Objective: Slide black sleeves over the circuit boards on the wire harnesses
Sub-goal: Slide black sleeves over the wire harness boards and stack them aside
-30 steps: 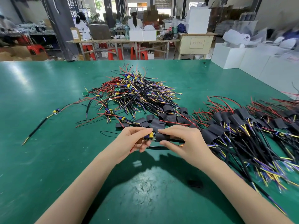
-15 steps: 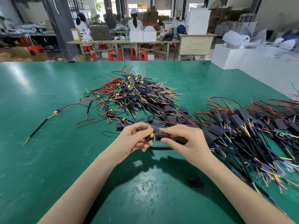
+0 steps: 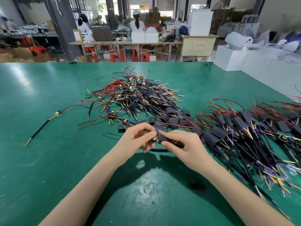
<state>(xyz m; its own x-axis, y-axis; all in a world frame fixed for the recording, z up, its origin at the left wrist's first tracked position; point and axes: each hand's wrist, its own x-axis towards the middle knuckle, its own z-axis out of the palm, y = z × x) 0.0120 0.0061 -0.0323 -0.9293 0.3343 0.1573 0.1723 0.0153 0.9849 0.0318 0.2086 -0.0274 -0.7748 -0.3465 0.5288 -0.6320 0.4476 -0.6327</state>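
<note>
My left hand (image 3: 137,138) pinches a small circuit board (image 3: 154,139) with a yellow part, held just above the green table (image 3: 48,144). My right hand (image 3: 182,144) grips a black sleeve (image 3: 161,138) whose open end meets the board; most of the sleeve is hidden under my fingers. The harness's black cable (image 3: 160,150) runs below both hands. Beyond my hands lie loose black sleeves (image 3: 164,122). A heap of bare harnesses (image 3: 138,95) sits mid-table. Sleeved harnesses (image 3: 244,132) are piled at the right.
A single harness (image 3: 48,121) lies alone at the left. A flat black piece (image 3: 197,186) lies near my right forearm. White boxes (image 3: 244,61) stand at the table's far right edge. Two people sit at workbenches (image 3: 123,44) behind the table.
The right hand has pushed the sleeve leftward, closing the gap until its mouth reaches the board. Both hands stay in nearly the same spot.
</note>
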